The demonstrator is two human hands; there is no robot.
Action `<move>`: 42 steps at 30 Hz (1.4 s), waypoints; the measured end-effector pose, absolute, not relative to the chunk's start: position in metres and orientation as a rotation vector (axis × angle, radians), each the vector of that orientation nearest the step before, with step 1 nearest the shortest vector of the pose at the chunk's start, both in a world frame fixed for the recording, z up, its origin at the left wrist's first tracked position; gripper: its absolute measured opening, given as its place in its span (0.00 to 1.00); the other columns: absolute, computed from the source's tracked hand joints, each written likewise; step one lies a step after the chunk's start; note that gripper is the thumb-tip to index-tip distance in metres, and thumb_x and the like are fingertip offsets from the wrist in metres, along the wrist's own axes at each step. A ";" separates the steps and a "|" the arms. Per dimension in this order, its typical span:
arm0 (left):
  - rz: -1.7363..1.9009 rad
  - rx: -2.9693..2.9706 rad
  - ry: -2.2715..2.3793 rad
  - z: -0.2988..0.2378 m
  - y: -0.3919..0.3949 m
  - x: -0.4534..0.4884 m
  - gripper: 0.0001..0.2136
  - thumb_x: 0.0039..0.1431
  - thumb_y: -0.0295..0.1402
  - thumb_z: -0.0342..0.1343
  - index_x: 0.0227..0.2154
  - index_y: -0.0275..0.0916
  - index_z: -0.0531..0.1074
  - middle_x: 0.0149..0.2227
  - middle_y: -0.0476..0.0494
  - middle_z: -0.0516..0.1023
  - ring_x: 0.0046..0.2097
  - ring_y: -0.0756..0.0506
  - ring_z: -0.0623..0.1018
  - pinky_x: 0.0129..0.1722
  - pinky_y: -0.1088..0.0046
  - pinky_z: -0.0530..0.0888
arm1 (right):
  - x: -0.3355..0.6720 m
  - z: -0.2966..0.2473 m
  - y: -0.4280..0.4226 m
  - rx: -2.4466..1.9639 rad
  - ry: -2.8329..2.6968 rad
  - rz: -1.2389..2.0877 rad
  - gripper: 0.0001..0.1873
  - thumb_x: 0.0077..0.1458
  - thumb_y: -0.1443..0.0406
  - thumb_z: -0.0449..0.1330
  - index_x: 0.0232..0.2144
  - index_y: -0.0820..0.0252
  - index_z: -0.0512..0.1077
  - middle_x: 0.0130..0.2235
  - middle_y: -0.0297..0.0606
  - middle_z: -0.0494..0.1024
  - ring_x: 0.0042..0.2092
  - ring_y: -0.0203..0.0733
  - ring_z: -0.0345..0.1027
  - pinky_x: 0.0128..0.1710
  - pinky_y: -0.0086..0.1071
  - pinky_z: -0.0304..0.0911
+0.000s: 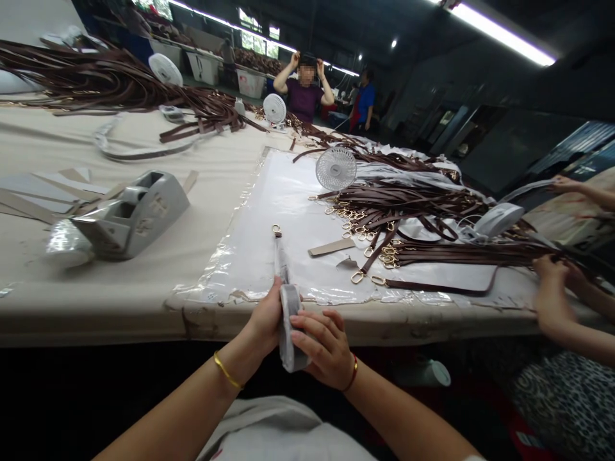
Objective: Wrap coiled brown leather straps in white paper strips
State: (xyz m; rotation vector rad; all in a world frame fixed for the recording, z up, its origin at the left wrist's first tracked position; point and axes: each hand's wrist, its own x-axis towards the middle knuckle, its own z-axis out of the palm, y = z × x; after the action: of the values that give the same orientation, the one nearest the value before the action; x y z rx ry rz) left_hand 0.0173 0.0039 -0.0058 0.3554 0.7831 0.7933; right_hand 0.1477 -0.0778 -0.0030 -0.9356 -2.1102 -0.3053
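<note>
A strap wrapped in whitish-grey film is wound into a flat coil (289, 339) in front of my body, at the table's edge. My left hand (266, 319) grips the coil from its left side, near where the loose end leaves it. My right hand (323, 346) is closed around the right side, fingers lying across the outer turns. From the coil, the wrapped strap end (281, 261) runs forward over the table to a small gold metal clasp (276, 229). The palm sides of both hands are hidden.
Brown straps with gold clasps (360, 221) lie at the right, around a small fan (336, 169). A grey tape dispenser (144, 214) stands left. A co-worker's hands (552, 282) handle straps at far right. Another person (305, 96) sits across the table.
</note>
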 end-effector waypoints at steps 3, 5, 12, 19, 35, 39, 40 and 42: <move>0.880 0.517 0.764 -0.001 0.011 0.008 0.11 0.60 0.36 0.49 0.40 0.35 0.70 0.28 0.45 0.76 0.29 0.48 0.76 0.32 0.74 0.73 | 0.151 0.010 -0.079 -0.999 -2.102 -0.156 0.20 0.62 0.54 0.45 0.53 0.53 0.59 0.50 0.40 0.74 0.53 0.40 0.66 0.59 0.39 0.45; 0.899 0.638 0.731 0.003 0.015 -0.001 0.14 0.58 0.35 0.52 0.45 0.37 0.70 0.32 0.44 0.77 0.34 0.46 0.77 0.36 0.72 0.73 | 0.154 0.019 -0.079 -1.045 -2.092 -0.018 0.21 0.60 0.53 0.50 0.52 0.53 0.58 0.51 0.39 0.73 0.52 0.41 0.67 0.59 0.40 0.44; 0.654 1.032 0.628 0.014 0.019 -0.026 0.16 0.48 0.44 0.63 0.23 0.33 0.77 0.23 0.45 0.75 0.27 0.49 0.72 0.27 0.79 0.67 | 0.167 0.052 -0.070 -1.119 -1.977 0.440 0.26 0.51 0.58 0.60 0.51 0.55 0.59 0.49 0.38 0.73 0.49 0.43 0.68 0.61 0.43 0.40; 0.347 1.097 0.419 0.022 0.001 -0.030 0.27 0.44 0.52 0.61 0.38 0.32 0.75 0.31 0.31 0.78 0.29 0.39 0.78 0.25 0.71 0.71 | 0.177 0.054 -0.059 -1.095 -1.754 0.937 0.26 0.52 0.52 0.60 0.50 0.58 0.64 0.48 0.42 0.71 0.50 0.46 0.65 0.50 0.37 0.63; 0.810 0.531 0.688 0.011 -0.023 0.006 0.17 0.55 0.45 0.56 0.26 0.32 0.73 0.25 0.43 0.74 0.25 0.49 0.73 0.27 0.76 0.73 | 0.149 0.019 -0.057 -1.292 -1.730 0.195 0.28 0.56 0.50 0.54 0.54 0.57 0.56 0.54 0.47 0.61 0.56 0.47 0.57 0.58 0.45 0.54; 0.851 0.407 0.696 0.012 -0.021 0.012 0.17 0.55 0.44 0.57 0.33 0.32 0.74 0.32 0.41 0.77 0.33 0.48 0.76 0.33 0.76 0.75 | 0.144 0.007 -0.069 -1.172 -2.154 -0.172 0.31 0.57 0.52 0.55 0.58 0.56 0.54 0.56 0.47 0.64 0.58 0.48 0.57 0.62 0.48 0.42; 0.841 0.415 0.681 0.012 -0.021 0.012 0.17 0.55 0.44 0.57 0.34 0.31 0.75 0.33 0.40 0.77 0.35 0.47 0.76 0.35 0.76 0.75 | 0.145 0.004 -0.070 -1.162 -2.154 -0.229 0.29 0.59 0.53 0.54 0.59 0.55 0.54 0.56 0.46 0.65 0.58 0.47 0.57 0.62 0.47 0.43; 0.810 0.455 0.641 0.012 -0.023 0.011 0.17 0.55 0.43 0.57 0.35 0.31 0.75 0.34 0.40 0.78 0.37 0.47 0.76 0.38 0.75 0.74 | 0.149 -0.001 -0.071 -1.149 -2.104 -0.292 0.25 0.61 0.55 0.50 0.59 0.53 0.54 0.55 0.45 0.67 0.57 0.46 0.59 0.60 0.45 0.47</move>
State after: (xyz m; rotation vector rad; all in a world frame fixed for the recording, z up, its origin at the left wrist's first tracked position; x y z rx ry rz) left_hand 0.0112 -0.0233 0.0117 0.4546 0.6414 0.8096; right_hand 0.1490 -0.0709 -0.0010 -1.1486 -2.1044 -0.2917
